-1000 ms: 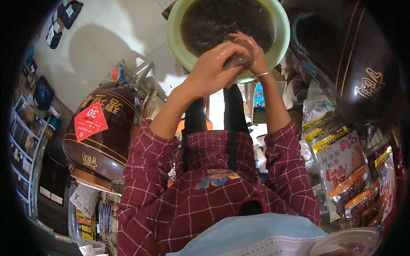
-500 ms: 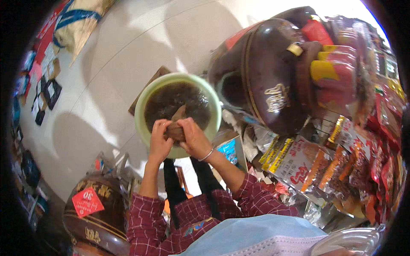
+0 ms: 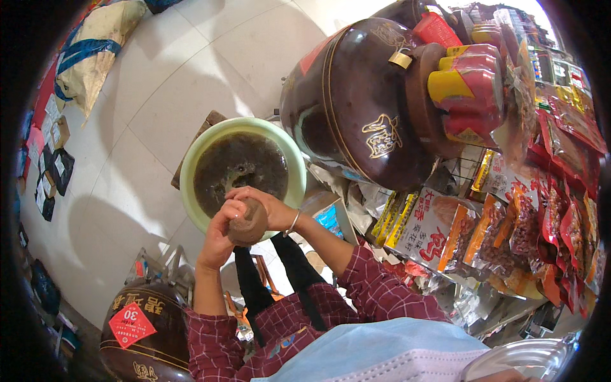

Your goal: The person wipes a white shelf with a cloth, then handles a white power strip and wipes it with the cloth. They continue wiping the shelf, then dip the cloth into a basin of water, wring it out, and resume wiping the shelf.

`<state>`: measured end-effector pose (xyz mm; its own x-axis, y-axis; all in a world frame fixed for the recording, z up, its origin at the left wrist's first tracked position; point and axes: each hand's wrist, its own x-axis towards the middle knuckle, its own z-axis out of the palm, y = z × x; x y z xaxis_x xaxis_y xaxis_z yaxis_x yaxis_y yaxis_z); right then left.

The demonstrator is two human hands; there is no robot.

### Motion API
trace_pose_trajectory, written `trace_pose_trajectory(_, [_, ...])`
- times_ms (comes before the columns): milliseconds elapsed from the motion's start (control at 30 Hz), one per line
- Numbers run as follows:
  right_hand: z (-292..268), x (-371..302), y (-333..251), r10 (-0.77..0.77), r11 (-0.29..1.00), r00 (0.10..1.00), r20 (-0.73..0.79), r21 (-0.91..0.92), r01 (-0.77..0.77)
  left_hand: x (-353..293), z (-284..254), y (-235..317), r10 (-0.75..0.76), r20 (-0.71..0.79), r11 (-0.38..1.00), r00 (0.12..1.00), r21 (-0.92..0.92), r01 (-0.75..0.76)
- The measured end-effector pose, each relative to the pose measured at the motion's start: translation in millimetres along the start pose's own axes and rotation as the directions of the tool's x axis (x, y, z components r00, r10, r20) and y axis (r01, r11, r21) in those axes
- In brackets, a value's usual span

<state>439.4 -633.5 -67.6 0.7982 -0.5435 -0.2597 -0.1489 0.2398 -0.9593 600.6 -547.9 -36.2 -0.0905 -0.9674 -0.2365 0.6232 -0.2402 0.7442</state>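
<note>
A brown, rounded, matte object [image 3: 249, 224] with a narrower knob-like end is held over the near rim of a pale green basin [image 3: 297, 172]; I cannot tell its kind. My left hand [image 3: 218, 239] is closed round its left side. From the right and far side, my right hand [image 3: 275, 209] grips the same object, its fingers bent over it. Dark, murky water [image 3: 219, 156] with some bubbles fills much of the basin. The object's underside is hidden by the hands.
Right of the basin lies a big dark-brown glazed jar [image 3: 356, 102]. Packaged foods [image 3: 471, 242] crowd the right side. Another brown jar [image 3: 143, 331] with a red label stands at lower left. A wooden piece [image 3: 181, 177] shows under the basin; a sack [image 3: 95, 54] lies far left.
Both hands have drawn the brown object toward me, from over the water to the basin's near rim, and turned it. The whole view has shifted slightly.
</note>
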Motion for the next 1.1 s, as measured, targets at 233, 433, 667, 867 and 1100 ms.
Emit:
trace_pose_trajectory(233, [3, 1, -13, -0.140, 0.945, 0.950, -0.279, -0.325, 0.044, 0, -29, -11, -0.167, -0.050, 0.944, 0.985, -0.296, 0.145])
trace_pose_trajectory(433, [-1, 15, -31, -0.492, 0.579, 0.866, -0.090, -0.776, 0.248, 6, -43, -28, -0.493, 0.230, 0.640, 0.839, -0.557, 0.529])
trace_pose_trajectory(667, [-11, 26, -18, -0.520, 0.316, 0.838, 0.163, -0.875, 0.367, 9, -35, -8, -0.479, 0.435, 0.554, 0.763, -0.524, 0.647])
trace_pose_trajectory(867, [-35, 26, 6, -0.364, 0.219, 0.877, 0.312, -0.887, 0.407, 26, -25, -3, -0.751, 0.243, 0.630, 0.613, -0.011, 0.776])
trace_pose_trajectory(1100, [-21, 21, 20, 0.276, 0.333, 0.959, 0.072, -0.942, -0.025, 36, -18, -26, -0.389, -0.156, -0.040, 0.908, 0.987, 0.153])
